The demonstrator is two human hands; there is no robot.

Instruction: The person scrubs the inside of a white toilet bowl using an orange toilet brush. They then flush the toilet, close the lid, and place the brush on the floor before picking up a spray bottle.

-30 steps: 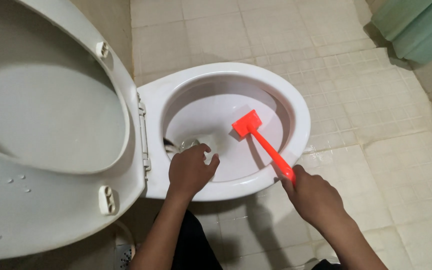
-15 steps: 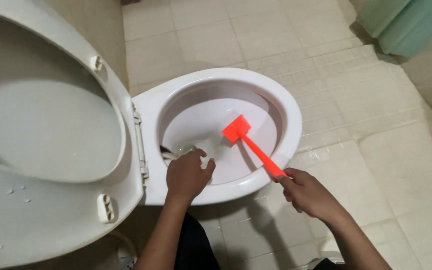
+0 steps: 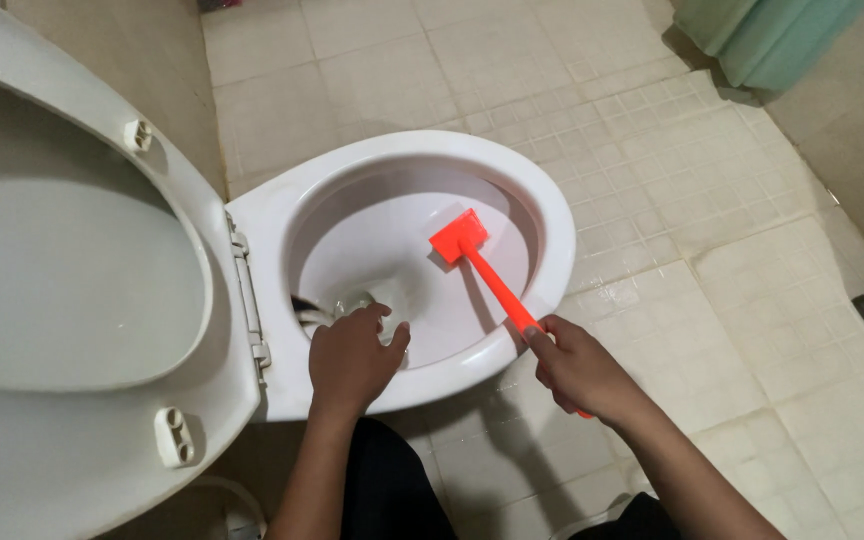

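Right hand [image 3: 580, 372]: closed around the near end of the orange brush [image 3: 482, 268]. Grip sits low on the handle, at the bowl's front rim, so the straight handle slants up and away over the rim and the flat rectangular head rests against the inner wall of the toilet bowl [image 3: 542, 200], above the water. Holding at the far end of the handle keeps this hand outside the bowl while the head reaches the far slope.

Left hand [image 3: 350, 362]: reaches over the near rim into the bowl, fingers curled around a pale, partly clear object [image 3: 357, 300] at the waterline. Object mostly hidden by the fingers; cannot tell what it is. A short dark piece [image 3: 304, 305] shows just left of it, against the bowl wall.

Brush: uniformly bright orange, plastic-looking, slim handle, broad squared head seen from its back; bristles not visible from this angle. The end of the handle pokes out below the right hand.

Bowl: white, glossy, oval, interior looks wet.

Surroundings: seat and lid [image 3: 82, 300] are raised to the left, hinged at the bowl's left edge, two bumpers visible on the underside, water droplets on the lower part. Floor [image 3: 652, 130] is pale tile in small squares, damp near the bowl. A green container [image 3: 762, 35] stands at upper right, well apart.
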